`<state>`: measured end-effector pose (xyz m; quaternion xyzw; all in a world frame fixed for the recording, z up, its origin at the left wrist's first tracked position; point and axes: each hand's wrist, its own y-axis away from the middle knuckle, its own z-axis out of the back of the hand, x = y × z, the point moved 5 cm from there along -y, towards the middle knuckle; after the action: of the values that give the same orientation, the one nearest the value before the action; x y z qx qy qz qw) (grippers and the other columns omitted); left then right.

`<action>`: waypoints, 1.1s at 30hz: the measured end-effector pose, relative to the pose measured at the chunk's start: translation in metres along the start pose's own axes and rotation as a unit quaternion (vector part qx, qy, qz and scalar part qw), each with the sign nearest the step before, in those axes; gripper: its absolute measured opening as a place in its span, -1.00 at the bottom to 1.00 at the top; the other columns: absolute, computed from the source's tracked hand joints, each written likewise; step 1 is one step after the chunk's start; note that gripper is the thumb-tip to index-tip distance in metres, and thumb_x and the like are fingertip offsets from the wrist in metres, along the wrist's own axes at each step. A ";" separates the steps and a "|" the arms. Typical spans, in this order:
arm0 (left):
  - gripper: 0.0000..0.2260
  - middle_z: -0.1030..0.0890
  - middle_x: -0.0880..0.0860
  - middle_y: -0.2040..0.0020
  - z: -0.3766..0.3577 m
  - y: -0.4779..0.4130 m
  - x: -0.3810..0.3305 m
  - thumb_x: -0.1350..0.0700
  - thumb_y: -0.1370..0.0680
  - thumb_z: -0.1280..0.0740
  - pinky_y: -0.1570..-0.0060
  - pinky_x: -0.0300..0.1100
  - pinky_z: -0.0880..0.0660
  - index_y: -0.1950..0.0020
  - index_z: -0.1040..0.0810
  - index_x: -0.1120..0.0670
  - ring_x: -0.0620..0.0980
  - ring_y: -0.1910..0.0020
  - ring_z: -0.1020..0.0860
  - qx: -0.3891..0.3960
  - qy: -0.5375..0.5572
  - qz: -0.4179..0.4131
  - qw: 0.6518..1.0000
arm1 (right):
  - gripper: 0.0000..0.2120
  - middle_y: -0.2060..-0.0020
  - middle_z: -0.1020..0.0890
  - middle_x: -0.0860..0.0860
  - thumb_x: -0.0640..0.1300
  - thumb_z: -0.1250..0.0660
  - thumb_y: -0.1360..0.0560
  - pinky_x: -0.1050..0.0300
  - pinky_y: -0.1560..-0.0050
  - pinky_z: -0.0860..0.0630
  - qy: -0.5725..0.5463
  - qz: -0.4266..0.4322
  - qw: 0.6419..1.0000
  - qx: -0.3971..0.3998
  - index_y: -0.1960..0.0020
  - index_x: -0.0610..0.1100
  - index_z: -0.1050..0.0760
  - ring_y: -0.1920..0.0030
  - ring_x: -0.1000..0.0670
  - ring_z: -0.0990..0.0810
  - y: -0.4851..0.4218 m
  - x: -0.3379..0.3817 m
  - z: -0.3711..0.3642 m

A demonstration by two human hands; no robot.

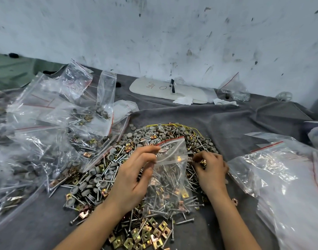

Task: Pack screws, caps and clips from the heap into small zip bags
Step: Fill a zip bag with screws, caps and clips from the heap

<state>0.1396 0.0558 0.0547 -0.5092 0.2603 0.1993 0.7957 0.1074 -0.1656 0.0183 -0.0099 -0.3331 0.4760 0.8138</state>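
A small zip bag [170, 179] stands over the middle of the heap [100, 179] of screws, gray caps and brass clips. Its red-lined top points up, and screws and a few clips lie inside. The left hand [134, 172] holds the bag by its left edge near the top, thumb and fingers [149, 150] pinching the plastic. The right hand [212, 168] is just beside the bag's right edge, its fingers curled around a brass clip [203, 161]. The heap lies on a gray cloth [226, 123] covering the counter. Filled bags [46, 141] pile up to the left, and a stack of clear bags [284, 177] lies to the right.
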 end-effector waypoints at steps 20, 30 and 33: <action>-0.84 -0.40 0.04 -0.40 -0.013 0.005 -0.004 0.11 -0.58 -0.19 0.17 -0.04 -0.61 -0.15 -0.44 0.00 0.06 0.08 -0.62 0.136 -0.096 -0.074 0.983 | -0.91 0.06 -0.49 -0.07 -0.34 -0.28 -0.48 0.34 -0.08 -0.44 -0.225 0.374 0.870 -0.230 0.04 -0.20 -0.46 0.00 0.05 -0.52 0.060 0.088 0.034; -0.82 -0.44 -0.01 -0.35 -0.013 0.005 -0.001 0.12 -0.52 -0.24 0.26 -0.13 -0.61 -0.11 -0.43 -0.04 -0.05 0.20 -0.59 0.121 -0.088 -0.055 0.987 | -0.84 -0.03 -0.50 -0.06 -0.27 -0.29 -0.50 0.21 -0.09 -0.47 -0.255 0.240 0.896 -0.272 -0.06 -0.24 -0.57 -0.09 0.00 -0.53 0.052 0.070 0.040; -0.81 -0.42 -0.04 -0.34 -0.012 0.005 -0.001 0.13 -0.51 -0.25 0.29 -0.14 -0.61 -0.10 -0.43 -0.04 -0.06 0.20 -0.59 0.114 -0.088 -0.058 0.988 | -0.83 -0.11 -0.46 0.00 -0.23 -0.30 -0.52 0.04 0.00 -0.55 -0.254 0.229 0.900 -0.271 -0.09 -0.15 -0.56 -0.09 -0.09 -0.55 0.052 0.070 0.040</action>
<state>0.1334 0.0465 0.0478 -0.4102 0.1805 0.1661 0.8784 0.0675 -0.0946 0.0695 -0.1843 -0.6334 0.5269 0.5359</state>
